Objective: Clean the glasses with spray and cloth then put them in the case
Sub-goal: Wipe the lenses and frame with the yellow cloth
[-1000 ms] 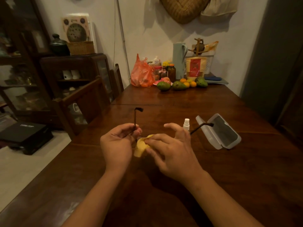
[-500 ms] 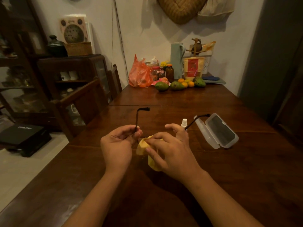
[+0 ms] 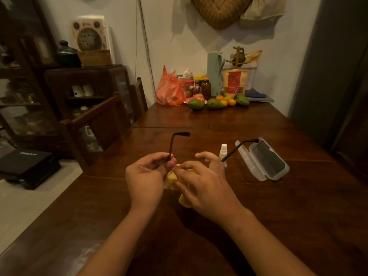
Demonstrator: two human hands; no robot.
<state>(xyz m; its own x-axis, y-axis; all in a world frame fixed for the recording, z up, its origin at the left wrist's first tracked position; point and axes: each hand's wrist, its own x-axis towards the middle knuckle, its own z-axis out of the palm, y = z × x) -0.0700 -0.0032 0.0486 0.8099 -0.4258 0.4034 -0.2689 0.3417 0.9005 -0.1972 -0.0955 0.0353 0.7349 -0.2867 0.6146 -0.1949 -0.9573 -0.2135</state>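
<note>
Dark-framed glasses [image 3: 171,145] are held over the wooden table [image 3: 278,216], both temple arms pointing away from me; the lenses are hidden behind my hands. My left hand [image 3: 146,175] grips the frame at its left hinge. My right hand [image 3: 203,184] presses a yellow cloth [image 3: 173,179] against the lens area, with a fold of it hanging below the palm. A small white spray bottle [image 3: 223,151] stands just beyond my right hand. To its right an open grey glasses case [image 3: 262,158] lies on the table, lid up.
Fruit [image 3: 215,103], jars and an orange plastic bag [image 3: 169,90] crowd the table's far end. A wooden chair [image 3: 99,124] stands at the table's left side, with a dark cabinet [image 3: 85,86] behind it.
The left temple arm has tilted slightly right. My right hand has shifted on the cloth, which now hangs lower under the palm. The view has drifted a little.
</note>
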